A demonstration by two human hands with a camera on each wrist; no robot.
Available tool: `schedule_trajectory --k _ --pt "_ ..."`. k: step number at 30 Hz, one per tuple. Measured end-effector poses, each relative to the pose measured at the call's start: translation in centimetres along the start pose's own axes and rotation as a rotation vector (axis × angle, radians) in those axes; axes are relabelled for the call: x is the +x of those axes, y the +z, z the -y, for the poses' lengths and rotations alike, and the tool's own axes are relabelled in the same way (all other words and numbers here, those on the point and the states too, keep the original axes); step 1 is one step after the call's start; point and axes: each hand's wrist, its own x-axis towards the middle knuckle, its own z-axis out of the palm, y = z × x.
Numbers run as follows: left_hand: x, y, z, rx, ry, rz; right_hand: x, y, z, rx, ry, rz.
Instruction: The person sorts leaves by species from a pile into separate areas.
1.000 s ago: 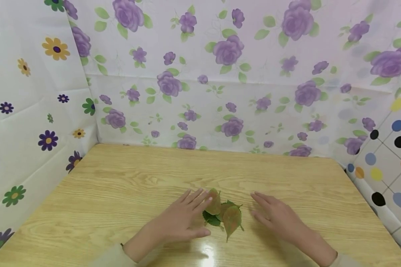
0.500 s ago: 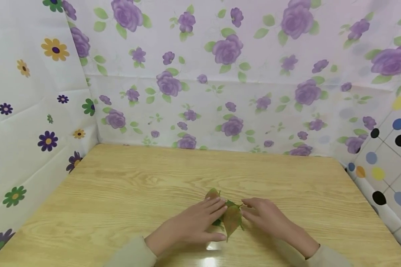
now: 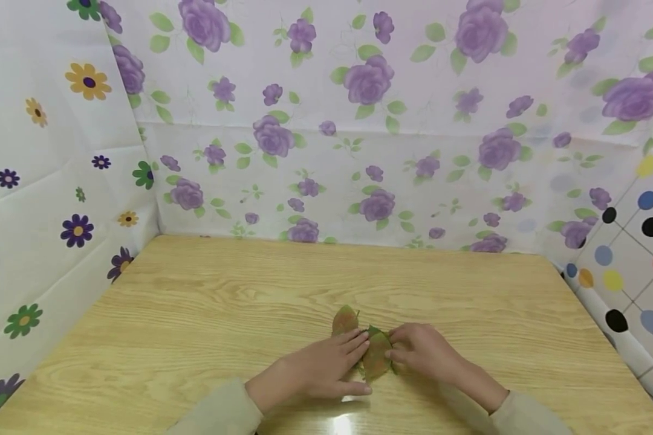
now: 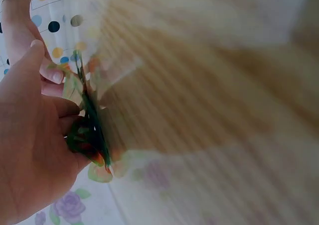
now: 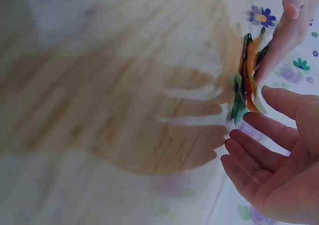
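A small pile of reddish-green leaves [image 3: 378,357] lies on the wooden table. My left hand [image 3: 326,367] rests over the pile's left part with its fingers straight, hiding the leaves beneath. At the upper left, one leaf [image 3: 345,320] shows past its fingertips. My right hand [image 3: 427,351] is at the pile's right edge, thumb and index finger at a leaf's rim. In the right wrist view, a gap shows between the thumb and index finger of that hand [image 5: 279,160], beside the leaves [image 5: 248,80]. Dark green leaves [image 4: 92,128] stand out under the left fingers in the left wrist view.
The wood-grain table [image 3: 239,284] reflects light near its front. A purple-flowered cloth [image 3: 315,151] hangs behind it. To the left is a daisy-print cloth [image 3: 43,199], and a dotted cloth [image 3: 626,302] stands along the right edge.
My left hand has moved right and come down over the leaves. The right hand has moved left to the pile's edge, its thumb and index finger drawing closer together.
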Motion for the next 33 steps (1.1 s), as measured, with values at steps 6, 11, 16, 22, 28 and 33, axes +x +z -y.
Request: schedule_trajectory --k 6,11,16,22,28,33 --pt "0.13 0.30 -0.30 0.039 -0.005 0.022 0.21 0.19 0.06 -0.023 0.043 -0.030" --pt "0.21 0.50 -0.36 0.045 -0.012 0.031 0.28 0.18 -0.07 0.022 0.059 -0.038" --pt "0.11 0.60 -0.40 0.062 -0.014 0.033 0.35 0.15 -0.20 0.088 0.074 -0.012" --pt "0.10 0.78 -0.44 0.102 -0.010 0.034 0.28 0.24 -0.32 0.192 0.095 0.004" --pt "0.12 0.94 -0.32 0.105 -0.003 0.027 0.31 0.23 -0.52 0.241 0.147 0.011" --pt "0.11 0.94 -0.23 0.081 -0.010 0.029 0.30 -0.06 -0.44 0.302 0.191 -0.003"
